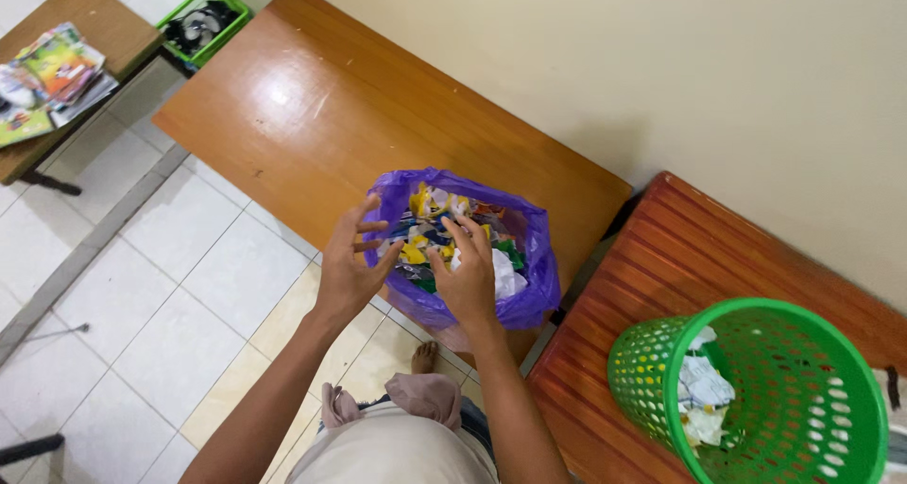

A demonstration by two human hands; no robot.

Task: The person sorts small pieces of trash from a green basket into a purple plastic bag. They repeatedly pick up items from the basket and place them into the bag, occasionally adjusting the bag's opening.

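while both hands (406,267) cover it, purple bag's (529,295) contents blur.

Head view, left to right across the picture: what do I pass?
Magazines → small green basket → left hand → right hand, both at the purple bag → big green basket.

Plain cream wall (661,59) along the top right, white tiled floor (161,295) with a grey strip, 2 glossy wooden counters: 1 (312,106) against the wall catching a light glare, 1 slatted reddish (680,257) at right, a 3rd counter (104,31) far left.
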